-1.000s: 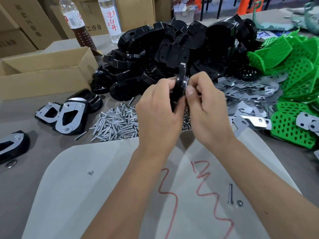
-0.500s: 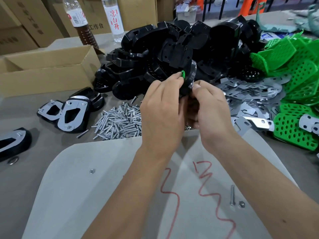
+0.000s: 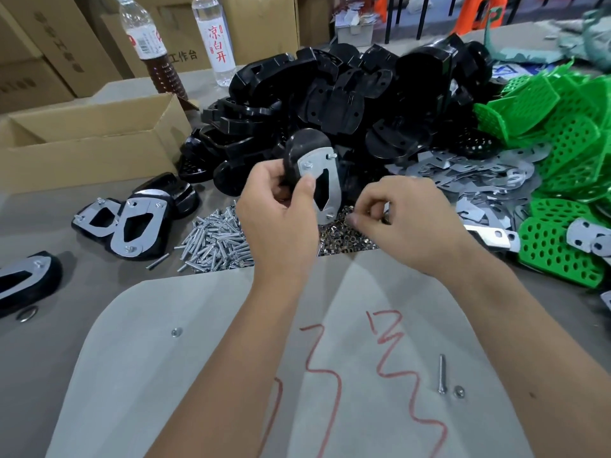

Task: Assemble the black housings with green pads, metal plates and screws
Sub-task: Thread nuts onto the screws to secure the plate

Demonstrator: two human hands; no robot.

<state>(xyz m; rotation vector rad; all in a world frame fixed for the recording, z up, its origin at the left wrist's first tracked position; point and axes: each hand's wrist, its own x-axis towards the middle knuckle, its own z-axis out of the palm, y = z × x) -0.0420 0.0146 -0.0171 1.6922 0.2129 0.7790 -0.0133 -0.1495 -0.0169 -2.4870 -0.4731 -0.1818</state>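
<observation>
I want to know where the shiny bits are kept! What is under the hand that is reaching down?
Under the right hand lies a pile of small brass-coloured nuts. The hand covers part of the pile, and whether its fingertips pinch a nut cannot be seen.

Left hand [image 3: 281,213] and right hand [image 3: 406,223]: bare, no gloves, rings or watch. Both forearms bare to the frame edge; no sleeves visible.

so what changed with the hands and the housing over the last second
The right hand let go of the black housing and dropped to the nuts, fingers curled. The left hand keeps its grip and has turned the housing so the metal plate faces the camera. The piles are unchanged.
</observation>
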